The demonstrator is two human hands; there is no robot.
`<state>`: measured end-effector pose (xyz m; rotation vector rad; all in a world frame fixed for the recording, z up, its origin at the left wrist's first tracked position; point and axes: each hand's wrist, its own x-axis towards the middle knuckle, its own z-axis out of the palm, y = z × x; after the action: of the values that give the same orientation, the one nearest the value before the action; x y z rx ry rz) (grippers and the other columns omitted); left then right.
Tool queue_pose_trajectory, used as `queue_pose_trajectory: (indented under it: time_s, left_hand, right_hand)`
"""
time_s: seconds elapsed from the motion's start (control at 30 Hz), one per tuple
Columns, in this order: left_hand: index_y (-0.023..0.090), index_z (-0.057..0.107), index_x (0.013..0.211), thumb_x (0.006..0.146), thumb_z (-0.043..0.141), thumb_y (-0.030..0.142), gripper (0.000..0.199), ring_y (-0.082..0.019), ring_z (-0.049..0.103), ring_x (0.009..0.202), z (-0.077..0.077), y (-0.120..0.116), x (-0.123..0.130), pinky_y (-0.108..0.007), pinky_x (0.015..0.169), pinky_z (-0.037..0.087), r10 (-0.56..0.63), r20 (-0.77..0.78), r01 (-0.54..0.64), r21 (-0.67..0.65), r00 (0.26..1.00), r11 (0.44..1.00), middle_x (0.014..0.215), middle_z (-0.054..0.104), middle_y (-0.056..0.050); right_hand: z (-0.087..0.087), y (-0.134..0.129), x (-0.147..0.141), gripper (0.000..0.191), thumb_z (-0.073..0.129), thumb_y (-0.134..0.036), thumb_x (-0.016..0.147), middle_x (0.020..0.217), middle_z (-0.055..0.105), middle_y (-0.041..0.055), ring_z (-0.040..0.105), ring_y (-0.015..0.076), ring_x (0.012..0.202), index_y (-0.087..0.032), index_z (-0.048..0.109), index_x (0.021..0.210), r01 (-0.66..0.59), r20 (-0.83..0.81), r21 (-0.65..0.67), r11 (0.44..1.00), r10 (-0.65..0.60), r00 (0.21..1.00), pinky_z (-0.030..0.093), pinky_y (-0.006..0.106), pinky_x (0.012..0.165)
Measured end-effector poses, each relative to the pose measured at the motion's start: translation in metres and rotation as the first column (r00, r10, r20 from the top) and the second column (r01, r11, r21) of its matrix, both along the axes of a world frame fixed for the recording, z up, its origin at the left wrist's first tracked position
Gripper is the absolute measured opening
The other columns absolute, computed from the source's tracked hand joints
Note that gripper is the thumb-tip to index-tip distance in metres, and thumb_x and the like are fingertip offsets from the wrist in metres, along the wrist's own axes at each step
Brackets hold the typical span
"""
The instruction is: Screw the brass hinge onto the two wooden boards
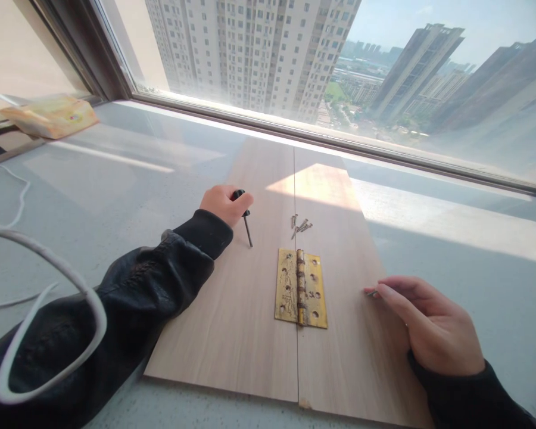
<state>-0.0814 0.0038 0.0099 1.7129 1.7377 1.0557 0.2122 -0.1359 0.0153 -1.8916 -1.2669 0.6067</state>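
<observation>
My left hand [226, 204] is closed around the black handle of a screwdriver [248, 231], its shaft pointing down over the left wooden board [223, 333]. Between the thumb and fingers of my right hand [429, 322] is a small screw [371, 292], mostly covered by the fingertips, above the edge of the right wooden board [352, 357]. A worn brass hinge [301, 288] lies opened flat across the seam of the two boards. In its upper left hole there seems to be a screw head. Several loose screws [302, 226] lie just beyond the hinge.
The boards rest on a pale speckled sill [473, 250] below a large window [268, 119]. A white cable [99, 310] loops in front of my left sleeve. At the far left sits a yellowish packet [51, 116].
</observation>
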Motion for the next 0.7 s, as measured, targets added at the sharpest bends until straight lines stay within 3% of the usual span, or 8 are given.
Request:
queue_pose_trajectory:
  time_s: [0.17,0.7]
  left_hand:
    - [0.017,0.038,0.045,0.069,0.048,0.034,0.031,-0.011,0.040,0.050,0.0007,-0.0033,0.0012,-0.024,0.050,0.028,0.010,-0.034,-0.010,0.009,0.999,1.000,0.045,0.041,0.002]
    - [0.017,0.046,0.046,0.066,0.047,0.038,0.030,-0.013,0.044,0.049,-0.0073,-0.0019,0.0034,-0.024,0.048,0.032,0.130,-0.020,-0.129,0.044,0.991,0.991,0.045,0.046,-0.001]
  right_hand:
    - [-0.0003,0.0007,0.0012,0.027,0.066,-0.050,0.067,0.079,0.072,0.0037,0.065,0.0250,0.080,-0.025,0.063,0.079,-0.007,-0.021,-0.040,0.999,0.006,1.000,0.048,0.042,0.081]
    - [-0.0043,0.0025,0.0034,0.030,0.067,-0.050,0.066,0.078,0.071,0.0026,0.063,0.0216,0.081,-0.024,0.064,0.079,0.045,-0.067,-0.037,0.998,-0.048,0.997,0.046,0.038,0.084]
